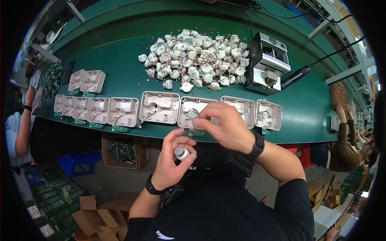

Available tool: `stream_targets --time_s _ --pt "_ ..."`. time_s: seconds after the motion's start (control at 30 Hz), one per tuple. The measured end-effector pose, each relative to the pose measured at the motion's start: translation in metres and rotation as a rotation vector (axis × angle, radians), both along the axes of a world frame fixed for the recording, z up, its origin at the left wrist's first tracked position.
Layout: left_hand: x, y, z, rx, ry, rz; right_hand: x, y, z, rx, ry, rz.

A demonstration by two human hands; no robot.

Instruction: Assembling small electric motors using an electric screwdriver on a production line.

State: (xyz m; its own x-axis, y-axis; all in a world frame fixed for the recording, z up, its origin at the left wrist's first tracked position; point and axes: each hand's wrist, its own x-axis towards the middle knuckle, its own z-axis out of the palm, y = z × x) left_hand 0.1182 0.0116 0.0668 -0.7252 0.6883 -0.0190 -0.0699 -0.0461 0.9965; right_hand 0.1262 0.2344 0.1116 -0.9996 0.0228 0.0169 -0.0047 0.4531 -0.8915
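My left hand [171, 160], in front of the bench edge, is closed round a small white cylinder with a grey end [181, 152]. A thin dark red wire [188, 140] rises from beside that cylinder toward my right hand [229, 126]. Thumb and forefinger of the right hand are pinched together over a beige plastic housing [184, 106], seemingly on the wire; the fingertips partly hide it. Beside them, inside this housing, shows a round silver-faced part [193, 113]. A green circuit board [196, 132] lies at the housing's near edge.
Beige housings [159, 107] stand in a row along the bench, several with circuit boards. Behind them lies a heap of white round parts with red wires [197, 56]. A black-and-silver machine [268, 62] and a black-handled tool [295, 77] are on the right. Co-workers sit at both sides.
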Motion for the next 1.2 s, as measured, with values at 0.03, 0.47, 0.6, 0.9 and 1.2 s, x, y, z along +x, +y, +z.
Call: stream_targets --time_s 0.03,0.47,0.6,0.9,1.2 --pt "0.000 -0.004 -0.004 -0.030 -0.037 0.008 0.002 0.002 0.000 0.054 0.073 -0.004" --pt "-0.008 -0.005 0.028 -0.178 0.093 -0.076 0.017 -0.001 0.017 0.189 0.459 0.042" --pt "-0.019 -0.006 0.030 -0.371 0.543 -0.051 0.031 -0.023 0.017 0.219 0.593 0.194" --pt "-0.106 -0.030 0.016 -0.521 0.601 0.183 0.043 -0.012 0.028 0.268 0.570 0.015" --pt "-0.153 -0.027 -0.006 -0.602 0.861 0.033 0.108 0.081 0.010 0.537 0.394 -0.544"
